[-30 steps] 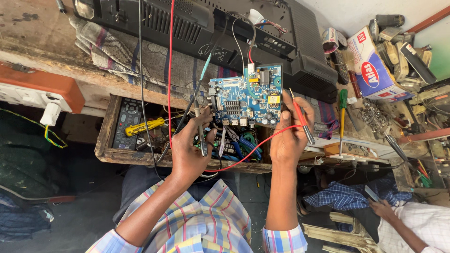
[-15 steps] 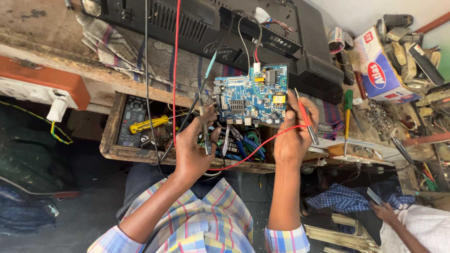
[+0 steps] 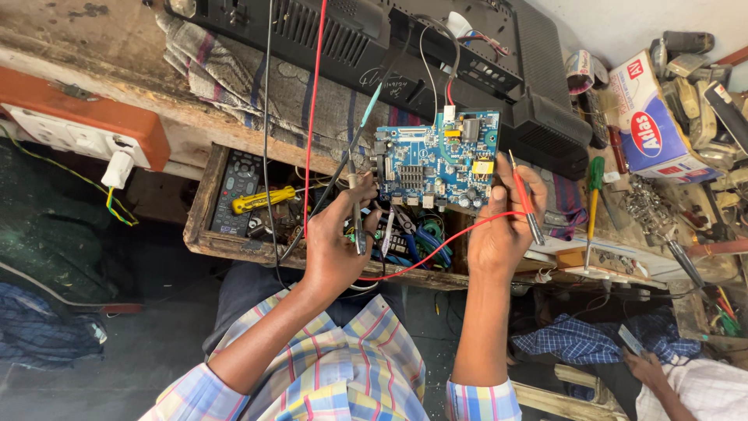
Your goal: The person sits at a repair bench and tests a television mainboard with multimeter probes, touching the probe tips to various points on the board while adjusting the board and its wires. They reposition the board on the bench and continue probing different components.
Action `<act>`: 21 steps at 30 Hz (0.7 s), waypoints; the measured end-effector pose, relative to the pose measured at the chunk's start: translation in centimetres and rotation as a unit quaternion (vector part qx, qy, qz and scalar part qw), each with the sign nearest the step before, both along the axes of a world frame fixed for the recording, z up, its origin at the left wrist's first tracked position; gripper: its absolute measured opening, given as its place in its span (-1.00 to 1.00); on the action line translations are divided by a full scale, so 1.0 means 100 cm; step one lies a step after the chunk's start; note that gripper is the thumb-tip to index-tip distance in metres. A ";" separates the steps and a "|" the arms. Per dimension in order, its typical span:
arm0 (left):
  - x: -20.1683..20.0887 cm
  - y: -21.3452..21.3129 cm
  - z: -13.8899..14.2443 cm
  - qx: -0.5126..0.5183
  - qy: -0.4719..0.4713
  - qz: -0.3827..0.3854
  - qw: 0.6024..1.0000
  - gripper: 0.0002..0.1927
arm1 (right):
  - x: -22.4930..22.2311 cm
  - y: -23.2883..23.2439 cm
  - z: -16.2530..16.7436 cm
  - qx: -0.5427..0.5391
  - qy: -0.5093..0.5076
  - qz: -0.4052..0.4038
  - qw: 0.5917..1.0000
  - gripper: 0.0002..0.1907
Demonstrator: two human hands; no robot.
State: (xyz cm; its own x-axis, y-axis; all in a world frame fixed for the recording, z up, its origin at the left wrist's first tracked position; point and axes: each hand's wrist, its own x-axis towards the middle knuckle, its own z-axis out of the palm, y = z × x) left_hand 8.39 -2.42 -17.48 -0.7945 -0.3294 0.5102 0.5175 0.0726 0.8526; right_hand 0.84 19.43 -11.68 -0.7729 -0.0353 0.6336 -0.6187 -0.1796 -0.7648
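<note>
- right now the left hand (image 3: 336, 248) is closing around a slim black probe (image 3: 356, 226), its tip pointing up toward the left edge of the blue circuit board (image 3: 438, 158).
- the right hand (image 3: 502, 226) is pinching a red probe (image 3: 526, 206) between thumb and fingers while also steadying the board's right edge; the probe is lying along the fingers, its metal tip pointing down and away from the board.
- the board is being held up over an open wooden drawer (image 3: 204, 234), just below the back of a black television (image 3: 405, 47) lying on the tabletop (image 3: 93, 39), with thin wires running between the two.
- judging by this, the probes are in hand and the board is exposed, yet neither tip is clearly touching a contact, so the testing seems to be barely starting.
- a yellow screwdriver (image 3: 263, 199) and a remote control (image 3: 238, 191) are lying in the drawer, and a green screwdriver (image 3: 594, 183) is resting to the right.
</note>
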 end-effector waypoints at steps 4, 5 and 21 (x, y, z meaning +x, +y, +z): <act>0.000 -0.001 -0.001 -0.006 0.004 0.004 1.000 -0.52 | -0.002 0.001 -0.002 -0.001 0.002 -0.002 1.000 -0.64; 0.000 -0.001 -0.001 -0.005 -0.001 0.000 1.000 -0.50 | -0.002 0.001 -0.002 -0.002 0.002 -0.003 1.000 -0.63; -0.001 0.003 0.001 -0.008 -0.005 0.029 1.000 -0.54 | -0.005 0.005 -0.009 -0.009 0.008 -0.020 1.000 -0.64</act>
State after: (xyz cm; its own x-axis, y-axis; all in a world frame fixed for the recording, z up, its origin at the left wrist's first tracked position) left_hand 8.28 -2.09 -17.42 -0.7791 -0.3669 0.5083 0.5041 0.1153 0.8559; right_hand 0.35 19.94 -12.53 -0.7629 0.0071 0.6464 -0.6381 -0.1685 -0.7513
